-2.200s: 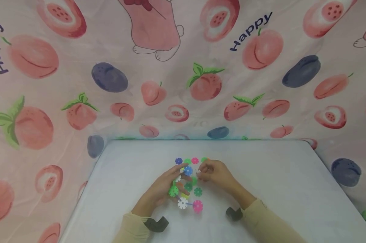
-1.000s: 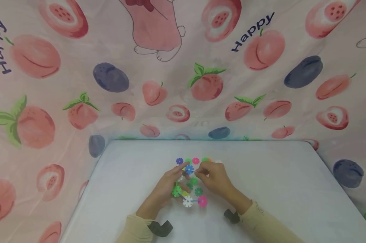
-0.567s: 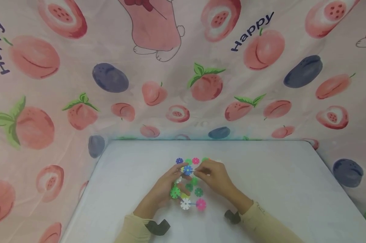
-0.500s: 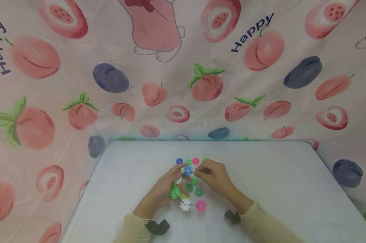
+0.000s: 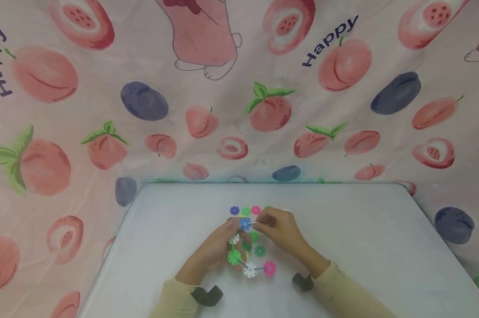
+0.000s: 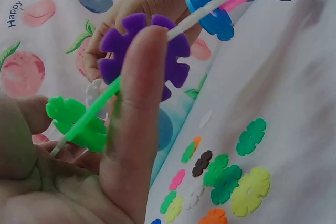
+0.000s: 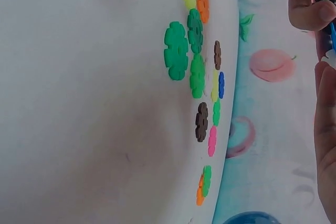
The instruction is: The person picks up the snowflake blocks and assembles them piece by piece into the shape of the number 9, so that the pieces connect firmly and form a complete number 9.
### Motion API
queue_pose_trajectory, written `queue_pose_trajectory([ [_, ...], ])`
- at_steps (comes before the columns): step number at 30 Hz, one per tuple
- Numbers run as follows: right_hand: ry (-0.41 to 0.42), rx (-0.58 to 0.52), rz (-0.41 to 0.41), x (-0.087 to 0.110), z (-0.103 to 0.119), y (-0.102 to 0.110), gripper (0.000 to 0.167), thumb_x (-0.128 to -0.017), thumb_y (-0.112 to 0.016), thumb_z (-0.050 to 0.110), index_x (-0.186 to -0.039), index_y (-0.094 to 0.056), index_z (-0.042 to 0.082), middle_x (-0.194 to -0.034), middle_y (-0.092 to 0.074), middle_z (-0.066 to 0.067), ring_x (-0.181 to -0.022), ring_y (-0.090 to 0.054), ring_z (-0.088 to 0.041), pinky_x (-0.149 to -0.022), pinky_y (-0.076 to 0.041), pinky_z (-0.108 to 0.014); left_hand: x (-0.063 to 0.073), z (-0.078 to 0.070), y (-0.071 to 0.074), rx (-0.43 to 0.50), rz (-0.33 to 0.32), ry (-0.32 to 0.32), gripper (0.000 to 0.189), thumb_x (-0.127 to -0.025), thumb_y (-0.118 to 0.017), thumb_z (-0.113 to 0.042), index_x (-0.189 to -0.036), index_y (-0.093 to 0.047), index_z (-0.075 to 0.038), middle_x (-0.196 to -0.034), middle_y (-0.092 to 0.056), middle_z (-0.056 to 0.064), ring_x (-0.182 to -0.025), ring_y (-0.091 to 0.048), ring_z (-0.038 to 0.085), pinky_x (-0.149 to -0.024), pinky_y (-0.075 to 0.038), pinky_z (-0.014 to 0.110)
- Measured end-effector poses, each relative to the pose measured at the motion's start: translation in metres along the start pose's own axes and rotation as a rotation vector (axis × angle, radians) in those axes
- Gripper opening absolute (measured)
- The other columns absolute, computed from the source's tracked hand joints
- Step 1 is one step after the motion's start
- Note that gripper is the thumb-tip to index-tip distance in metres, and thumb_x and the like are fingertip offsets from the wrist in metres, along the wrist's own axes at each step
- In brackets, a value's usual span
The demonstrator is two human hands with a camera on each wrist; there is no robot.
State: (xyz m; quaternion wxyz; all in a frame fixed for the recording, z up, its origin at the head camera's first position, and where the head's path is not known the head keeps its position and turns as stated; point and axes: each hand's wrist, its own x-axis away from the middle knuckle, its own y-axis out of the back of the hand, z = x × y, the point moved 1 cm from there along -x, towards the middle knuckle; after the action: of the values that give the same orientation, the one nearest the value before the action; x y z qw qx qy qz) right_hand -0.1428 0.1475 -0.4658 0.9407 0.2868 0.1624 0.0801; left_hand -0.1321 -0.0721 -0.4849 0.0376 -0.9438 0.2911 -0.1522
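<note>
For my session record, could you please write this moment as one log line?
left hand: holds linked discs | right hand: pinches white disc beside blue disc | joined: cannot tell | table: loose discs

On my head feed I see a fruit-print cloth [image 5: 239,101] across the upper frame — pink animal figure [image 5: 203,42] at top centre — and a white surface [image 5: 366,238] below.

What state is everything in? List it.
left hand: holding the disc chain
right hand: pinching a white disc
disc chain: joined, held up
blue disc: white disc at its edge, fit unclear
pink disc: joined at the chain's end
loose green discs: lying on the table
</note>
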Motion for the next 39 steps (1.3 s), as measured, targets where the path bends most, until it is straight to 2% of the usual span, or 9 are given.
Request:
queue_pose_trajectory([
  [2,-0.014,-0.008,0.01,0.0,0.0,0.0,0.015,-0.086,-0.083,0.022,-0.09,-0.07,0.026,-0.086,-0.072,0.015,-0.083,-0.071,-0.001,-0.077,-0.059,-0.02,0.0,0.0,0.0,-0.02,0.001,0.004,0.061,-0.105,-0.038,-0.059,-0.138,-0.049,-0.008,-0.114,-0.061,0.024,-0.072,-0.069,0.022,-0.059,-0.062,0.04],
  [6,-0.022,-0.034,0.035,0.0,-0.001,0.001,0.015,-0.086,-0.083,0.023,-0.092,-0.071,0.027,-0.089,-0.073,0.015,-0.087,-0.072,-0.001,-0.08,-0.059,-0.02,0.002,-0.001,0.0,-0.022,0.005,0.01,0.051,-0.106,-0.043,-0.052,-0.142,-0.049,-0.017,-0.12,-0.063,0.02,-0.07,-0.069,0.019,-0.059,-0.06,0.032],
  [9,-0.032,-0.064,0.059,0.0,-0.003,0.002,0.014,-0.087,-0.083,0.025,-0.095,-0.072,0.028,-0.091,-0.073,0.015,-0.09,-0.072,-0.002,-0.084,-0.059,-0.021,0.004,-0.002,0.001,0.009,0.017,0.003,0.047,-0.107,-0.044,-0.049,-0.143,-0.049,-0.02,-0.121,-0.063,0.017,-0.069,-0.068,0.018,-0.058,-0.059,0.031],
  [16,-0.104,-0.088,0.119,-0.006,-0.015,0.003,0.016,-0.089,-0.08,0.02,-0.104,-0.074,0.02,-0.097,-0.074,0.012,-0.096,-0.072,-0.008,-0.085,-0.059,-0.023,0.005,-0.003,0.005,0.078,0.031,-0.016,0.053,-0.107,-0.045,-0.049,-0.145,-0.043,-0.013,-0.116,-0.063,0.011,-0.066,-0.069,0.02,-0.059,-0.062,0.039],
  [21,-0.164,0.012,0.162,-0.013,-0.029,0.001,0.017,-0.092,-0.076,0.021,-0.109,-0.074,0.014,-0.097,-0.074,0.011,-0.094,-0.069,-0.01,-0.082,-0.059,-0.026,0.004,-0.003,0.007,0.092,0.008,-0.014,0.048,-0.108,-0.042,-0.048,-0.144,-0.042,-0.016,-0.112,-0.063,0.009,-0.071,-0.073,0.025,-0.07,-0.063,0.049],
  [26,-0.183,0.114,0.233,-0.019,-0.045,-0.005,0.02,-0.097,-0.069,0.021,-0.116,-0.075,0.016,-0.099,-0.071,0.008,-0.093,-0.065,-0.013,-0.086,-0.056,-0.036,0.004,-0.004,0.007,0.141,0.021,-0.012,0.042,-0.11,-0.038,-0.043,-0.145,-0.039,-0.019,-0.113,-0.061,0.011,-0.085,-0.076,0.032,-0.078,-0.059,0.062],
  [31,-0.136,0.282,0.341,-0.022,-0.057,-0.012,0.026,-0.098,-0.067,0.022,-0.123,-0.074,0.024,-0.102,-0.063,0.01,-0.098,-0.058,-0.009,-0.09,-0.051,-0.035,0.005,-0.005,0.007,0.14,0.017,-0.006,0.041,-0.111,-0.037,-0.04,-0.147,-0.036,-0.02,-0.119,-0.061,0.014,-0.093,-0.076,0.031,-0.078,-0.06,0.06],
  [35,-0.082,0.346,0.367,-0.023,-0.062,-0.015,0.025,-0.093,-0.073,0.017,-0.117,-0.078,0.023,-0.098,-0.061,0.012,-0.095,-0.056,-0.007,-0.087,-0.051,-0.031,0.005,-0.005,0.008,0.13,0.011,-0.005,0.043,-0.111,-0.038,-0.04,-0.148,-0.036,-0.019,-0.121,-0.061,0.016,-0.093,-0.076,0.03,-0.078,-0.06,0.059],
  [39,-0.088,0.34,0.354,-0.024,-0.063,-0.016,0.018,-0.088,-0.077,0.014,-0.104,-0.077,0.021,-0.095,-0.061,0.013,-0.096,-0.059,-0.008,-0.091,-0.052,-0.033,0.006,-0.005,0.008,0.137,0.015,-0.006,0.041,-0.111,-0.038,-0.039,-0.149,-0.038,-0.023,-0.12,-0.062,0.015,-0.09,-0.076,0.028,-0.078,-0.06,0.059],
])
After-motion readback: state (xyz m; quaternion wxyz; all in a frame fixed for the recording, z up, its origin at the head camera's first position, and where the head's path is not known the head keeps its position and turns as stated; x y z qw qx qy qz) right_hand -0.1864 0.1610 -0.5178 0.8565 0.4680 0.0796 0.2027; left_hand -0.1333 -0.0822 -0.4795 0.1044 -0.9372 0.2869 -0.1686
